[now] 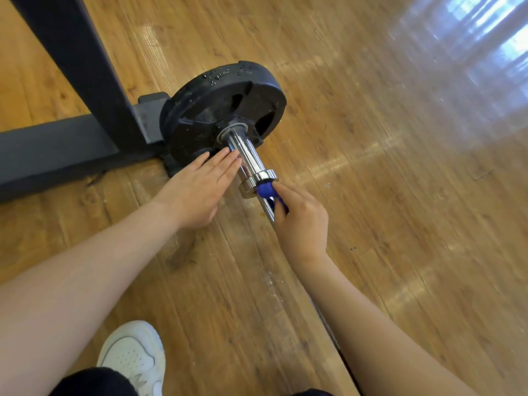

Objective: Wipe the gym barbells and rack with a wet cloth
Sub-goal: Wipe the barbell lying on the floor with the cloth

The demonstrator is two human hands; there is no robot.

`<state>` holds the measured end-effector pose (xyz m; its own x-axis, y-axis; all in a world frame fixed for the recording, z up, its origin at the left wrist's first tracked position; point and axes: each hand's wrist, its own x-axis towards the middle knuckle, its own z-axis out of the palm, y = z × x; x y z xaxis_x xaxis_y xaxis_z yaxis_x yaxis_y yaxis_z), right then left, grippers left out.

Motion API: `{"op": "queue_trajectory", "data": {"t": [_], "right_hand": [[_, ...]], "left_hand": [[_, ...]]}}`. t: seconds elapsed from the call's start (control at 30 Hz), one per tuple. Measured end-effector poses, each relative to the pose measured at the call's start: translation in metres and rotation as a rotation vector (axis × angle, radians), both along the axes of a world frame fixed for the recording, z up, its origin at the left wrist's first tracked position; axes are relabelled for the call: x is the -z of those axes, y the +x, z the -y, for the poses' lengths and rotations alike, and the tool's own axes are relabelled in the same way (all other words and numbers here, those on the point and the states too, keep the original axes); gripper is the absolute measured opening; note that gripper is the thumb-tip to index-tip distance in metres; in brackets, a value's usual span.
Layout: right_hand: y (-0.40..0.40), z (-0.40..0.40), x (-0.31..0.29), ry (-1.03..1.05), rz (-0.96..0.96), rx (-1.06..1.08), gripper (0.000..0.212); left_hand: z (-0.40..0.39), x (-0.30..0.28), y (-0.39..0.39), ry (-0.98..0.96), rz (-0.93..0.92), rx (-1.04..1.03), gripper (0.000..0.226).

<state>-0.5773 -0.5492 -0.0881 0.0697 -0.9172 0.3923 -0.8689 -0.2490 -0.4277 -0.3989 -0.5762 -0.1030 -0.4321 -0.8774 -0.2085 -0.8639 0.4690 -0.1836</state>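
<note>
Now right hand (303,218) pinches blue cloth (267,191) on barbell (245,155); left hand (200,187) flat — fingers straight.

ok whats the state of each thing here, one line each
left hand: open, straight fingers against the sleeve
right hand: grips the cloth on the bar
cloth: bunched, pressed by the collar
plate: on the sleeve, water drops on its rim
sleeve: shiny, bare beyond the plate
rack: stands on the floor, behind the plate
</note>
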Motion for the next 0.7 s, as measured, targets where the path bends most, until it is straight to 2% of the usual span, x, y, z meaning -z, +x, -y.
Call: {"op": "queue_trajectory", "data": {"t": [0.07,0.13,0.2,0.27,0.33,0.37,0.47,0.53,0.6,0.67,0.7], "right_hand": [[0.015,0.017,0.008,-0.104,-0.054,-0.241,0.026],[0.018,0.031,0.023,-0.065,-0.206,-0.423,0.029],[0.007,0.039,0.035,-0.064,-0.227,-0.439,0.021],[0.000,0.039,0.038,-0.062,-0.104,-0.334,0.021],[0.006,0.034,0.042,-0.037,-0.084,-0.269,0.023],[0.012,0.031,0.043,-0.017,-0.159,-0.316,0.027],[0.014,0.035,0.044,-0.075,-0.402,-0.650,0.031],[0.004,0.051,0.035,-0.079,-0.384,-0.727,0.027],[-0.004,0.058,0.031,-0.039,-0.198,-0.592,0.019],[-0.007,0.051,0.034,0.036,0.000,-0.361,0.022],[-0.006,0.043,0.037,0.069,0.041,-0.291,0.025]], "left_hand": [[-0.001,0.000,0.004,0.010,-0.012,-0.031,0.081],[-0.003,0.002,0.007,0.019,-0.020,-0.038,0.081],[-0.005,0.004,0.013,0.029,-0.038,-0.051,0.080],[-0.006,0.007,0.017,0.039,-0.042,-0.071,0.079],[-0.007,0.009,0.020,0.053,-0.043,-0.090,0.078],[-0.007,0.010,0.022,0.055,-0.042,-0.090,0.076],[-0.008,0.014,0.028,0.049,-0.028,-0.084,0.072],[-0.009,0.016,0.032,0.042,-0.033,-0.090,0.073],[-0.009,0.017,0.035,0.047,-0.039,-0.094,0.075],[-0.009,0.018,0.034,0.066,-0.029,-0.078,0.075],[-0.009,0.018,0.032,0.069,-0.030,-0.074,0.075]]}}
